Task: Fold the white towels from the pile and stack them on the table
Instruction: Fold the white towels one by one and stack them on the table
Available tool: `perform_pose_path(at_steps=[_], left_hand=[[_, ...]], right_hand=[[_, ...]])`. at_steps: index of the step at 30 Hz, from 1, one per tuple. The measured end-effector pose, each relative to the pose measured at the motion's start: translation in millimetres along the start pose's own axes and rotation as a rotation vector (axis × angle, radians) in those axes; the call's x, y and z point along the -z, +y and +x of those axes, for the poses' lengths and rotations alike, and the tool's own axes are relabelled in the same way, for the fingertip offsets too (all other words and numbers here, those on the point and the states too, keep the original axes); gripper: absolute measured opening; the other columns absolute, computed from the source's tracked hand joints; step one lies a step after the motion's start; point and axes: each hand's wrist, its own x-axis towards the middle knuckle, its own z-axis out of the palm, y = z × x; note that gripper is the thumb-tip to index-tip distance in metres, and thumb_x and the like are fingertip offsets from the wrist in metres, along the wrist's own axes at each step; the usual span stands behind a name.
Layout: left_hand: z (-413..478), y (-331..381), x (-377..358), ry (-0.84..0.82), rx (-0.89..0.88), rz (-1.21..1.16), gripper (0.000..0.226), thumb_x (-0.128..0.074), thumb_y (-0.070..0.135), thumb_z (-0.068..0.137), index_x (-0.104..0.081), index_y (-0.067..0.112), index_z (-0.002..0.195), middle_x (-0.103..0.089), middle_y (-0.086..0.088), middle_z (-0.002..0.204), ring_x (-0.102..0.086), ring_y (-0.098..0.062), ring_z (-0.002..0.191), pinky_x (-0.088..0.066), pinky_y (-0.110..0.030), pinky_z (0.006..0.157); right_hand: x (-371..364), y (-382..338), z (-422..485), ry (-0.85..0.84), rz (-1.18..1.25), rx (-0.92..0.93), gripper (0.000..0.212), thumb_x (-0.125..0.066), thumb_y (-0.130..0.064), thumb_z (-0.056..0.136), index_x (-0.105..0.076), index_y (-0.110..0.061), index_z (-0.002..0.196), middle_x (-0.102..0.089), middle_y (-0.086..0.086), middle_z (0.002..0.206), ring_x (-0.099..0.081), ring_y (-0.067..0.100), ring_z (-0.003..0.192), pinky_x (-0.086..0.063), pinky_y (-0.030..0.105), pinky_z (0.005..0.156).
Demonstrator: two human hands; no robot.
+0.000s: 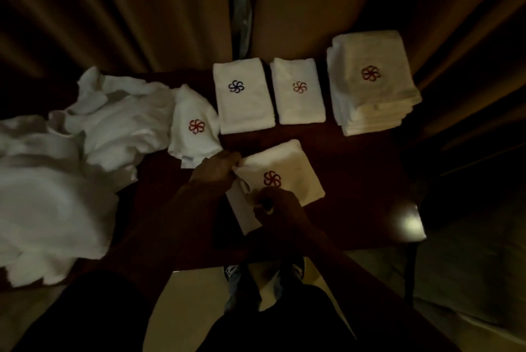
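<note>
The left hand [220, 166] and right hand [277, 206] are pinching the towel [287, 169] lying mid-worktop [355, 169], fingers [237, 164] clamped on its near-left edge. Folding is proceeding; transfer onto the stack [373, 89] is probably coming next.

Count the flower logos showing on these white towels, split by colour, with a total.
Dark blue flower logos: 1, on the left folded white towel.
Red to orange flower logos: 4, on the tall white towel stack, middle folded towel, crumpled towel pile and half-folded near towel.
Total: 5
</note>
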Motion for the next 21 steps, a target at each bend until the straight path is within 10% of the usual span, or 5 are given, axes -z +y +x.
perform_pose_path(at_steps=[9, 21], left_hand=[[-13, -47, -10, -0.102, -0.091, 0.091, 0.040, -0.059, -0.011, 0.071, -0.071, 0.006, 0.106, -0.063, -0.019, 0.113, -0.061, -0.040, 0.105, -0.054, -0.048, 0.082], [-13, -35, -2, 0.057, 0.145, -0.192, 0.016, -0.059, 0.009, 0.077, -0.066, 0.020, 0.087, -0.068, 0.002, 0.087, -0.064, -0.017, 0.081, -0.043, -0.024, 0.068]], right_hand=[[-24, 8, 0, -0.238, -0.091, -0.009, 0.035, -0.075, -0.021, 0.086, -0.069, -0.007, 0.117, -0.068, 0.012, 0.115, -0.066, 0.029, 0.104, -0.054, 0.041, 0.090], [-16, -7, 8, -0.333, -0.029, -0.075, 0.021, -0.074, -0.019, 0.083, -0.069, -0.008, 0.100, -0.068, 0.007, 0.103, -0.064, 0.023, 0.095, -0.052, 0.036, 0.081]])
